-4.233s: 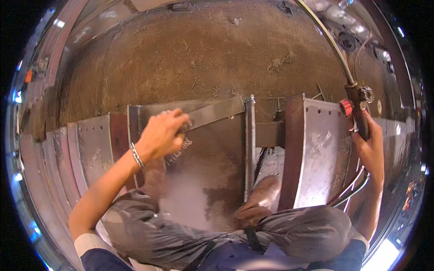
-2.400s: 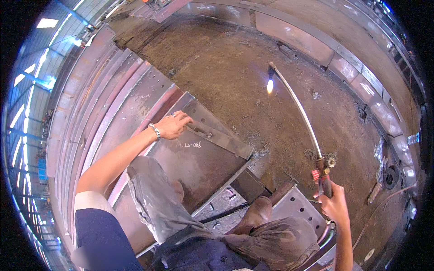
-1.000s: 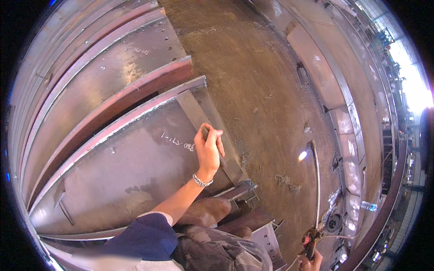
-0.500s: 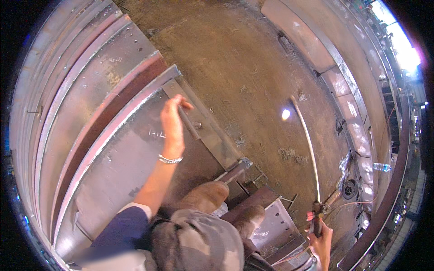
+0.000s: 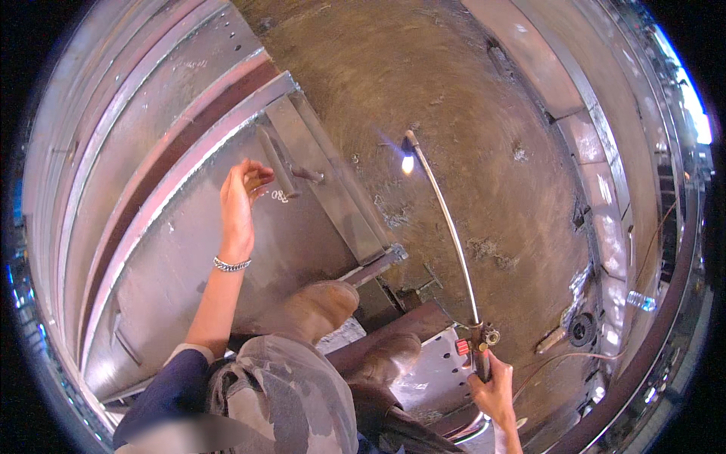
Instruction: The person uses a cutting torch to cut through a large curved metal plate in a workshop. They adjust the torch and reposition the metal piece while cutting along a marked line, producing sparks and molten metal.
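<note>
My right hand (image 5: pixel 493 386) is wrapped round the handle of a gas torch (image 5: pixel 449 219) with a long silver tube and a red knob. The tube slants away to the upper left, and a bright flame (image 5: pixel 407 164) burns at its bent tip, over the brown ground. On the left, my left hand (image 5: pixel 240 188) hovers above a large steel plate (image 5: pixel 227 257), its fingers loosely bent and nothing seen in them. Just right of those fingertips, a short round steel bar (image 5: pixel 277 162) lies on the plate with a small gap from them.
Curved steel beams (image 5: pixel 178 129) are stacked at the left. Pale steel sections (image 5: pixel 586 178) run along the right side. A plastic bottle (image 5: pixel 641 301), a dark round disc (image 5: pixel 582 329) and a thin hose (image 5: pixel 563 357) lie at the lower right. My knees are bent near the plate's edge.
My left hand has come away from the steel bar, leaving it on the plate. The torch has swung left in my right hand, its flame now closer to the plate.
</note>
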Motion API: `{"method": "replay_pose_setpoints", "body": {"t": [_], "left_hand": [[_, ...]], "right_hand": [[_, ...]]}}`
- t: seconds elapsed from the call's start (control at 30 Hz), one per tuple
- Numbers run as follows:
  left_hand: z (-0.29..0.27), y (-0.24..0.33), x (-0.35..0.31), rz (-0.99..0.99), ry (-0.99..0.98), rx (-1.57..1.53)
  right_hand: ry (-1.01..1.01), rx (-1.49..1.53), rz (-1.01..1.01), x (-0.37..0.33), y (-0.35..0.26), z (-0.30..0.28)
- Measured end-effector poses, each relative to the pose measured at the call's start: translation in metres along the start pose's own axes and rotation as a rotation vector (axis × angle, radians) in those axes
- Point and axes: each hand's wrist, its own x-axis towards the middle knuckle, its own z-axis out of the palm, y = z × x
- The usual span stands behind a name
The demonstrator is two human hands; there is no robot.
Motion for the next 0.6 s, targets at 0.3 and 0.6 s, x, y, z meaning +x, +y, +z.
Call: {"method": "replay_pose_setpoints", "body": {"t": [0.3,0.6], "left_hand": [[0.005,0.02,0.006,0.126,0.055,-0.06],[-0.017,0.006,0.006,0.103,0.081,-0.018]], "right_hand": [[0.025,0.079,0.011,0.006,0.014,0.004],[0.041,0.039,0.012,-0.009,0.027,0.006]]}}
